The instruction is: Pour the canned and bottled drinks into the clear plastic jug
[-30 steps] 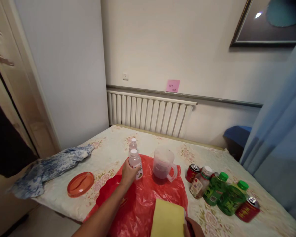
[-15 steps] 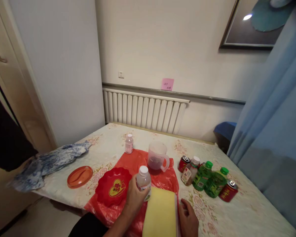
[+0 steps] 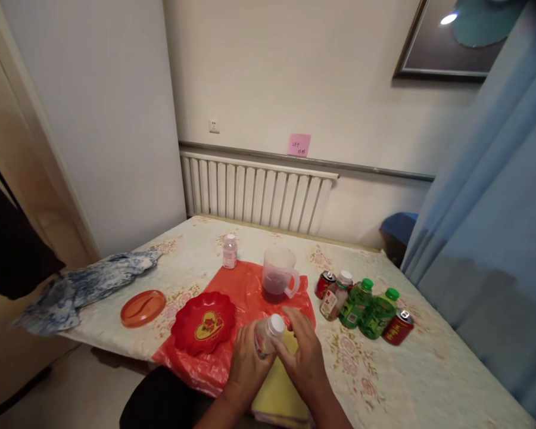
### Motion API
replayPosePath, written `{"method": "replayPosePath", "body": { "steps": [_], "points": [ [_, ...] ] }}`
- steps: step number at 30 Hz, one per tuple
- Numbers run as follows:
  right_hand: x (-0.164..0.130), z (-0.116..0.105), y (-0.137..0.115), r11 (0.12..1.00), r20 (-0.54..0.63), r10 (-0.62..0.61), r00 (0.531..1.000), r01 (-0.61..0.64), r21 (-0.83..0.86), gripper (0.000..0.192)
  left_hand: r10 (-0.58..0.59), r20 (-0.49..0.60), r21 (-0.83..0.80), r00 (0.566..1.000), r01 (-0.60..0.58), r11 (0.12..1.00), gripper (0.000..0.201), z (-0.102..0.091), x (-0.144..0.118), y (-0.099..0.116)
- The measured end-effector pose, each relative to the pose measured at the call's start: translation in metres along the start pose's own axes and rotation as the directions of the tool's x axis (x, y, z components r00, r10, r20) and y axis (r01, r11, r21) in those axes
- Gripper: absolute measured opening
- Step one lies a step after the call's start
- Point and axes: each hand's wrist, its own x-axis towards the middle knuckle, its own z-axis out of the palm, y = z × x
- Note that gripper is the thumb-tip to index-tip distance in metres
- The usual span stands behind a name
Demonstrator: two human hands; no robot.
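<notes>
My left hand (image 3: 249, 360) is wrapped round a small clear bottle (image 3: 263, 341) with a white cap (image 3: 276, 325); the bottle tilts a little to the right. Close beside the cap is my right hand (image 3: 304, 356), thumb and fingers apart, the thumb near the bottle's neck; whether it touches is unclear. Beneath both hands lies a folded yellow cloth (image 3: 280, 390), partly covered by them. A clear plastic jug (image 3: 279, 271) with dark liquid stands just beyond, on a red plastic sheet (image 3: 245, 286). Left of my hands sits a red scalloped plate (image 3: 185, 325).
Another small bottle (image 3: 230, 252) stands at the back. On the right are several drinks: cans (image 3: 397, 329), green bottles (image 3: 356, 307) and a labelled bottle (image 3: 335, 301). At left lie an orange lid (image 3: 143, 308) and a blue-white cloth (image 3: 102, 283).
My right hand has risen from the yellow cloth's right side to the bottle's cap. The bottle in my left hand has come nearer and tilted. The view has shifted slightly.
</notes>
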Motion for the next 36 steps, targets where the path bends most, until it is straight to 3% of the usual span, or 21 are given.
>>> {"method": "replayPosePath", "body": {
  "steps": [2,5,12,16,18,20,26,28,31,36],
  "points": [
    [0.001,0.001,-0.001,0.997,0.043,-0.064,0.997,0.066,-0.028,0.047,0.016,-0.001,0.019,1.000,-0.016,1.000,0.044,0.000,-0.003,-0.001],
    [-0.001,0.004,-0.001,0.998,0.088,-0.058,0.994,0.060,-0.025,0.041,0.029,0.006,0.025,1.000,-0.029,0.999,0.045,0.002,-0.007,-0.003],
    [-0.007,0.011,0.005,0.988,0.072,0.093,0.993,-0.101,0.118,0.033,0.031,0.052,-0.001,0.998,-0.031,1.000,0.052,0.008,-0.011,-0.013],
    [-0.003,0.012,0.008,0.926,0.068,0.254,0.965,-0.263,0.272,0.030,0.006,0.078,-0.017,0.997,-0.005,1.000,0.056,0.007,-0.010,-0.015],
    [-0.001,0.013,0.012,0.846,0.057,0.383,0.922,-0.375,0.380,0.032,-0.024,0.090,-0.026,0.996,0.026,0.999,0.058,0.005,-0.009,-0.015],
    [-0.002,0.015,0.021,0.723,0.066,0.523,0.850,-0.483,0.494,0.038,-0.053,0.094,-0.036,0.994,0.056,0.998,0.058,0.003,-0.008,-0.015],
    [-0.025,0.035,0.067,0.258,0.284,0.793,0.540,-0.719,0.646,0.048,-0.126,0.106,-0.079,0.986,0.134,0.988,0.059,0.000,-0.007,-0.018],
    [-0.037,0.043,0.079,0.187,0.324,0.816,0.478,-0.750,0.635,0.043,-0.171,0.118,-0.103,0.978,0.183,0.978,0.059,-0.001,-0.008,-0.019],
    [-0.053,0.052,0.090,0.173,0.337,0.826,0.452,-0.772,0.611,0.037,-0.240,0.141,-0.136,0.961,0.259,0.956,0.058,-0.004,-0.008,-0.019],
    [-0.060,0.059,0.096,0.181,0.344,0.826,0.446,-0.788,0.588,0.032,-0.286,0.166,-0.139,0.944,0.310,0.941,0.062,-0.007,-0.007,-0.019]
  ]
}}
